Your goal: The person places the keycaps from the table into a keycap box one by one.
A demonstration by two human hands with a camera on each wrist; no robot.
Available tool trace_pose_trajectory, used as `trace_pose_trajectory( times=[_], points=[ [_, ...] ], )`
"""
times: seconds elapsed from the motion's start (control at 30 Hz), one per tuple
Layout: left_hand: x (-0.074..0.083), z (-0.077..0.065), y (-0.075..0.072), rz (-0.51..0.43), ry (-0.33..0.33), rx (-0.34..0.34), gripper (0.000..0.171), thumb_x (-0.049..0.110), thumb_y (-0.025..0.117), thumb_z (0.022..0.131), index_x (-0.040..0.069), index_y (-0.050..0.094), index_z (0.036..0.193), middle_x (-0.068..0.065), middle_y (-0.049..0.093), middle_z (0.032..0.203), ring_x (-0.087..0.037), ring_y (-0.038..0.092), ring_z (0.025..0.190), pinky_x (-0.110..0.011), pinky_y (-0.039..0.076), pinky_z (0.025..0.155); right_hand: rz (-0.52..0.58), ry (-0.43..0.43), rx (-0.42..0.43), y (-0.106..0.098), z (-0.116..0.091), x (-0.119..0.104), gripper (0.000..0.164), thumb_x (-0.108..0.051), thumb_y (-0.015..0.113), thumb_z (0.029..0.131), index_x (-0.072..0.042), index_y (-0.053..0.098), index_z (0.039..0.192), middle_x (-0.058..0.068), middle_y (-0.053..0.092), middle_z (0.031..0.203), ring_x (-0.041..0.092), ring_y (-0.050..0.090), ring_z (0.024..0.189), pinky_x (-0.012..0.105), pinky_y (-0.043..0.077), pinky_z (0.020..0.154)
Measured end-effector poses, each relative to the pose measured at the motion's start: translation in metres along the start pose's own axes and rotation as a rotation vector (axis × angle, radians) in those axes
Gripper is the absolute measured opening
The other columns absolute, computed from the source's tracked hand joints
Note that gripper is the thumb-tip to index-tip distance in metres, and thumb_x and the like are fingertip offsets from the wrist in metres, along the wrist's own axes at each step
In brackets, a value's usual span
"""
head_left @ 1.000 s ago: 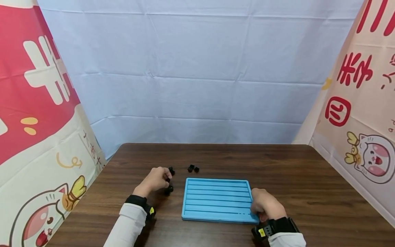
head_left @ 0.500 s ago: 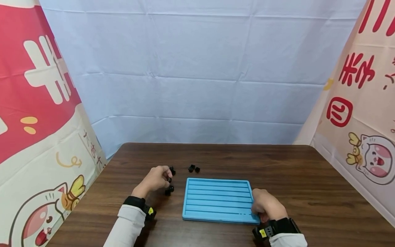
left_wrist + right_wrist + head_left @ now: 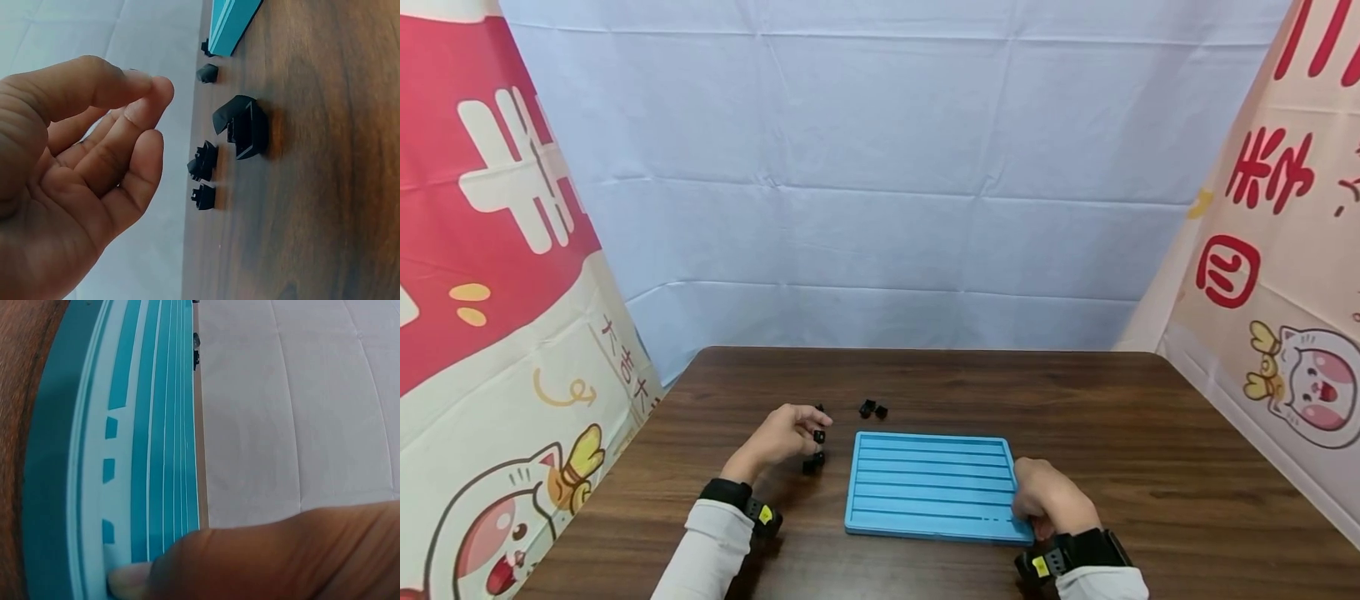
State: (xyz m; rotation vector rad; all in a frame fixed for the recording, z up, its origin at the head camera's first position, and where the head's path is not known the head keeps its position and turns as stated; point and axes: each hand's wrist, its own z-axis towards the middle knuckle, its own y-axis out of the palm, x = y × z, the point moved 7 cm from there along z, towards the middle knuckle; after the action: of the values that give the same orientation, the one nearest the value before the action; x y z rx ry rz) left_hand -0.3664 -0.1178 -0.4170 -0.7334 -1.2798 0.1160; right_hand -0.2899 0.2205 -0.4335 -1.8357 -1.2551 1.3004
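Note:
Between the thumb and index finger of my left hand [image 3: 778,433] I pinch a small black keycap [image 3: 819,436]; in the left wrist view the thumb hides it. Just below those fingertips two black keycaps [image 3: 244,128] lie together on the table, one showing its hollow underside. More keycaps [image 3: 203,164] lie further back, mostly behind my index finger in the head view. My right hand [image 3: 1051,496] grips the right end of a light blue ridged tray [image 3: 934,475]; its thumb [image 3: 131,578] lies on the rim beside small notches, and the other fingers are mostly hidden.
Several black keycaps [image 3: 873,409] lie just behind the tray. All of it rests on a brown wood-grain table [image 3: 1075,400]. A pale cloth [image 3: 880,192] hangs behind the far edge, with printed cloths [image 3: 1262,333] at both sides.
My left hand has shifted slightly right, its index finger straighter, and the pinched keycap has moved right with it into clearer view. The right hand stays on the tray.

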Motion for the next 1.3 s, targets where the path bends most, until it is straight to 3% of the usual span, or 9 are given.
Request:
trace_pose_trajectory(
  times=[0.17, 0.37, 0.53, 0.9, 1.1, 1.3],
  points=[
    [-0.002, 0.000, 0.004, -0.010, -0.002, -0.022, 0.025, -0.005, 0.069, 0.079, 0.000, 0.068, 0.104, -0.004, 0.061, 0.094, -0.019, 0.058, 0.080, -0.034, 0.049, 0.067, 0.000, 0.007, -0.014, 0.001, -0.001, 0.002, 0.016, 0.010, 0.062, 0.079, 0.011, 0.054, 0.093, 0.017, 0.055, 0.058, 0.017, 0.053, 0.040, 0.025, 0.042, 0.038],
    [0.000, 0.000, 0.006, -0.007, 0.009, 0.008, 0.024, 0.003, 0.078, 0.073, 0.003, 0.063, 0.091, -0.005, 0.056, 0.083, -0.019, 0.052, 0.073, -0.033, 0.045, 0.066, 0.012, 0.004, -0.020, 0.003, -0.002, 0.003, 0.017, 0.010, 0.061, 0.079, 0.012, 0.054, 0.095, 0.018, 0.054, 0.058, 0.019, 0.054, 0.041, 0.027, 0.043, 0.038],
    [0.002, 0.000, 0.008, -0.024, 0.015, 0.022, 0.026, 0.004, 0.080, 0.071, 0.004, 0.059, 0.087, -0.006, 0.053, 0.075, -0.018, 0.047, 0.065, -0.033, 0.042, 0.061, 0.011, 0.006, -0.007, 0.003, -0.001, 0.003, 0.013, 0.011, 0.062, 0.078, 0.010, 0.055, 0.089, 0.018, 0.055, 0.058, 0.019, 0.055, 0.041, 0.027, 0.044, 0.038],
    [0.005, 0.003, 0.013, 0.038, 0.048, -0.027, 0.025, 0.013, 0.077, 0.077, 0.004, 0.071, 0.100, 0.000, 0.065, 0.082, -0.018, 0.057, 0.069, -0.032, 0.048, 0.062, 0.007, 0.000, -0.009, 0.002, 0.001, 0.001, 0.016, 0.010, 0.063, 0.078, 0.011, 0.055, 0.092, 0.018, 0.054, 0.059, 0.019, 0.055, 0.041, 0.028, 0.044, 0.039],
    [0.006, 0.005, 0.012, 0.039, 0.035, -0.035, 0.034, 0.011, 0.077, 0.076, 0.002, 0.069, 0.108, -0.005, 0.068, 0.093, -0.016, 0.063, 0.074, -0.032, 0.051, 0.066, 0.007, 0.004, -0.006, -0.002, 0.001, 0.000, 0.017, 0.010, 0.062, 0.078, 0.012, 0.055, 0.093, 0.018, 0.055, 0.058, 0.020, 0.055, 0.041, 0.029, 0.045, 0.039],
    [0.003, 0.004, 0.014, 0.009, 0.031, -0.062, 0.032, 0.007, 0.067, 0.086, -0.001, 0.064, 0.116, -0.009, 0.067, 0.100, -0.018, 0.061, 0.075, -0.031, 0.044, 0.061, 0.008, 0.001, -0.008, 0.000, 0.000, 0.000, 0.019, 0.010, 0.062, 0.078, 0.013, 0.054, 0.095, 0.018, 0.054, 0.057, 0.020, 0.055, 0.041, 0.028, 0.045, 0.039]
  ],
)
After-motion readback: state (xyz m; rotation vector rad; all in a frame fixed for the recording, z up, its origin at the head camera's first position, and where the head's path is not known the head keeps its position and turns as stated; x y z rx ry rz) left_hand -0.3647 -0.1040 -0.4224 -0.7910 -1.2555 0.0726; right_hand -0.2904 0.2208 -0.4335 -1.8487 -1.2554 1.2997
